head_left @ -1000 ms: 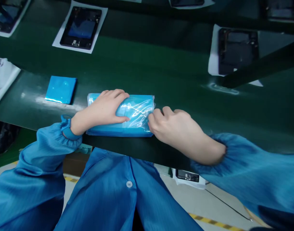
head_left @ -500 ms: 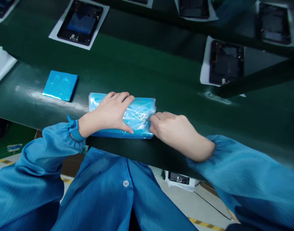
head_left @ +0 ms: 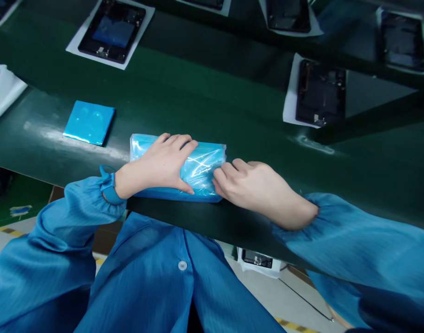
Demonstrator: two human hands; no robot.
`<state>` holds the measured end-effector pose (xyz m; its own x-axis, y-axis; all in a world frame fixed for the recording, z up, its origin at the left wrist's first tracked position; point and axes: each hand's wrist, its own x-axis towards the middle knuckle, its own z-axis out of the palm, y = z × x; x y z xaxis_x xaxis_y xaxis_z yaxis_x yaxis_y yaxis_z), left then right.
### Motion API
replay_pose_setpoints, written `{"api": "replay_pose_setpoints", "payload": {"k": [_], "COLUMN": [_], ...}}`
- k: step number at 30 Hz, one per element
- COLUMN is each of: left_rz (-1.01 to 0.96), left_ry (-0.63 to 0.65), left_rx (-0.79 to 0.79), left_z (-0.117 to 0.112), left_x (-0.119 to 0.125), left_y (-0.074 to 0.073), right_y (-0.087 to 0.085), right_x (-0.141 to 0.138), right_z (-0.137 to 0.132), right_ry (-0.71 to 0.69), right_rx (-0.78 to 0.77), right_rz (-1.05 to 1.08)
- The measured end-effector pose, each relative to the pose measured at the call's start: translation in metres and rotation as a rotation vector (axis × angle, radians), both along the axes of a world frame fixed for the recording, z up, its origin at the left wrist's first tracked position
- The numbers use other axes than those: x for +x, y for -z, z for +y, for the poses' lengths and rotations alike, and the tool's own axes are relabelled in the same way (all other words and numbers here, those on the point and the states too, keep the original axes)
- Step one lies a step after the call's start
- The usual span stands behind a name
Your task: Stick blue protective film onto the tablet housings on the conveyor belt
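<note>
A clear plastic bag wrapped around light-blue sheet-like contents, a blue pack, lies flat near the bench's front edge. Across its middle rests my left hand, fingers apart and bent over the far edge, thumb near the front side, holding the pack down. My right hand is closed in a pinch at the pack's right end, on the clear film there. Its fingertips are partly hidden, so the exact piece of film in them does not show. To the left of the pack sits a smaller, shiny blue square packet, touched by neither hand.
Black tablet-like units lie on white sheets on the green bench, one at the upper left and one at the right. More stand along the back. A white wrapping is at the left edge. Below the bench is another unit.
My right hand has shifted slightly at the pack's right end, its knuckles more raised, and the film there looks smoother. My left hand stays on the pack. The view has moved a little.
</note>
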<state>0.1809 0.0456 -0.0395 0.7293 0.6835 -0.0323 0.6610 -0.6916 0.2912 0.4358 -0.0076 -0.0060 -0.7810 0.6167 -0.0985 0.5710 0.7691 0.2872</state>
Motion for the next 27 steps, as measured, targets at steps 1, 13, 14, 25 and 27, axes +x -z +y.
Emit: {"api": "replay_pose_setpoints", "payload": {"k": [1,13,14,25,27], "left_rz": [-0.002,-0.053,-0.059,-0.085,-0.073], "left_ry": [-0.004,0.013,0.011,0.014,0.021], "left_rx": [-0.001,0.012,0.003,-0.03,-0.027], "left_z": [0.0,-0.011,-0.011,-0.008,-0.009], "left_x": [0.0,0.021,0.021,0.019,0.018], "left_y": [0.001,0.007,0.008,0.01,0.011], "right_y": [-0.001,-0.021,-0.021,-0.001,0.011], "right_x": [-0.003,-0.016,-0.017,-0.005,0.002], "right_z": [-0.001,0.0,0.0,-0.009,-0.012], "right_ry": [0.022,0.058,0.072,0.195,0.252], "right_rx": [-0.016,-0.2,-0.199,-0.106,-0.034], "right_rz": [-0.019,-0.137,-0.133,0.027,0.131]}}
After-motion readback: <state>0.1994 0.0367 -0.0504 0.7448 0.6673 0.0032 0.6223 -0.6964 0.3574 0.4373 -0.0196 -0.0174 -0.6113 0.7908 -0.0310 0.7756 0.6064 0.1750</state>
